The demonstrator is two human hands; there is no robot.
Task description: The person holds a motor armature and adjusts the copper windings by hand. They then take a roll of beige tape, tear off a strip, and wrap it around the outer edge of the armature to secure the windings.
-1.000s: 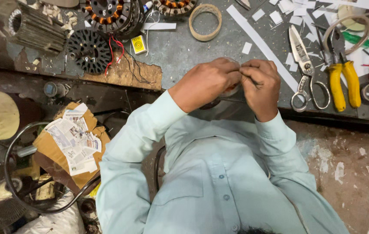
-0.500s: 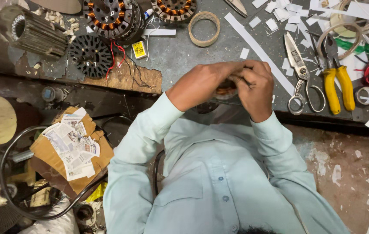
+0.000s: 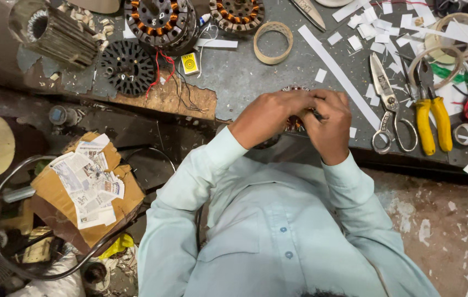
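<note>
A small round wound part (image 3: 294,122) with copper-coloured coils sits at the bench's (image 3: 245,77) near edge, almost wholly covered by your hands. Your left hand (image 3: 269,115) closes over it from the left; your right hand (image 3: 330,129) meets it from the right, fingers touching. What the right fingertips pinch cannot be told. Right of your hands lie scissors (image 3: 386,104) and yellow-handled pliers (image 3: 432,113). A long white paper strip (image 3: 338,74) runs behind them. A tape ring (image 3: 273,42) lies further back.
</note>
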